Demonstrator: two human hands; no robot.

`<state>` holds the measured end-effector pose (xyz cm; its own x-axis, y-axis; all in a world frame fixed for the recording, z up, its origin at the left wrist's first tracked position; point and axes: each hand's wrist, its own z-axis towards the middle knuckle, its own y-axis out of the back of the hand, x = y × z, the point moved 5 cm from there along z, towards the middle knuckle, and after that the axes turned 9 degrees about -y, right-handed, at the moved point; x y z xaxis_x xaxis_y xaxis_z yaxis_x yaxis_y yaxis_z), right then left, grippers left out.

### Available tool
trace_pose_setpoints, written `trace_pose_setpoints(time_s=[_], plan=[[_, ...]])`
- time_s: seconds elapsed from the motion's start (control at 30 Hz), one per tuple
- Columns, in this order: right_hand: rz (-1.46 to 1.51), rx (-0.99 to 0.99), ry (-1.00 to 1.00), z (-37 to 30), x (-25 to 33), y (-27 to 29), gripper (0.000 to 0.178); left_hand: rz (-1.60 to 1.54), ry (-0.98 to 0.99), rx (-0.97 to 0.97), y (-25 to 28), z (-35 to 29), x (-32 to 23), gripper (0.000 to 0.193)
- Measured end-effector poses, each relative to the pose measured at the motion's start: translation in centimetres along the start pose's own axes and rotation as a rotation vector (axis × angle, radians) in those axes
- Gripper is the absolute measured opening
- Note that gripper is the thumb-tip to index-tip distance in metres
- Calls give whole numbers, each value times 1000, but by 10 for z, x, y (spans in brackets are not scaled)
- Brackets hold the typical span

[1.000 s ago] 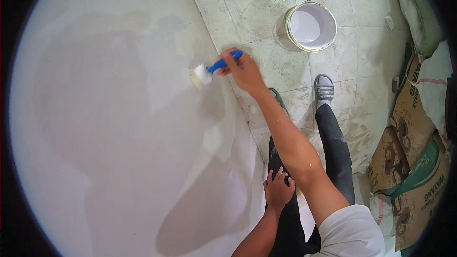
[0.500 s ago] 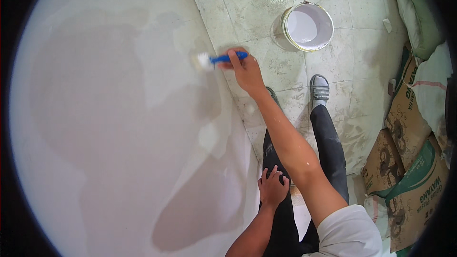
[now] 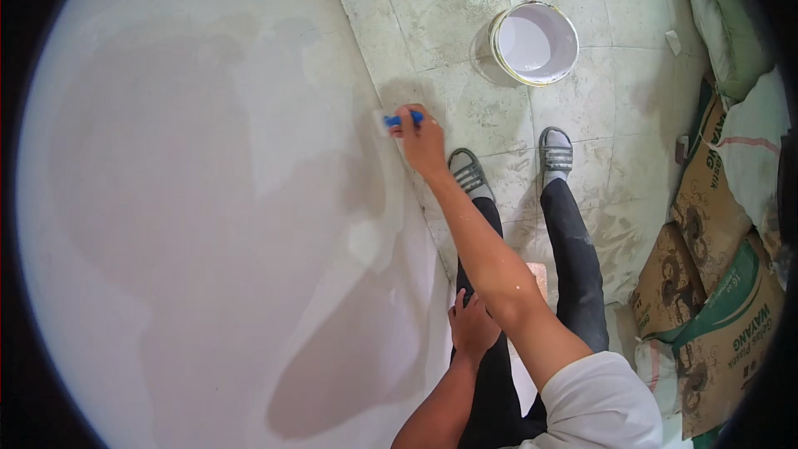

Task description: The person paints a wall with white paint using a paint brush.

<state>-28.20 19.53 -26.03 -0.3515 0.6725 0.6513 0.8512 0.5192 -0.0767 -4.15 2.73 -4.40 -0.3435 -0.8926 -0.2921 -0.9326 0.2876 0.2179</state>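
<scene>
My right hand (image 3: 421, 137) is closed round the blue handle of a paintbrush (image 3: 391, 121), with the arm stretched forward. The brush's pale bristles are blurred and lie at the low edge of the white wall (image 3: 208, 199), near where it meets the floor. On my left thigh rests my left hand (image 3: 474, 328), fingers spread and holding nothing; my right forearm hides part of it. Ahead and to the right stands a round white bucket (image 3: 563, 37) with whitish liquid paint inside and smears around its rim.
Grey tiles (image 3: 465, 108) with smudges make up the floor. My feet in striped slides (image 3: 555, 150) stand behind the bucket. Brown printed cartons (image 3: 706, 199) and pale sacks (image 3: 752, 133) are heaped along the right side. A small white scrap (image 3: 673, 41) lies near them.
My right hand and the brush have moved down and slightly back, from the wall surface to the wall's lower edge. My left hand stays on the thigh.
</scene>
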Motion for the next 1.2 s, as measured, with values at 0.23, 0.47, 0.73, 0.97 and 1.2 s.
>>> trace_pose_setpoints(time_s=[0.23, 0.47, 0.73, 0.97, 1.2], plan=[[484, 122, 44, 13, 108, -78, 33, -107, -10, -150, -24, -12, 34, 52], [554, -157, -270, 94, -27, -66, 31, -270, 73, -126, -26, -8, 29, 53], [-253, 237, -20, -19, -66, -28, 23, -65, 98, -218, -6, -3, 18, 34], [415, -195, 170, -68, 66, 131, 30, -9, 127, -97, 7, 4, 5, 33], [-2, -493, 381, 12, 112, 236, 28, 67, 128, -46, 3, 5, 0, 43]])
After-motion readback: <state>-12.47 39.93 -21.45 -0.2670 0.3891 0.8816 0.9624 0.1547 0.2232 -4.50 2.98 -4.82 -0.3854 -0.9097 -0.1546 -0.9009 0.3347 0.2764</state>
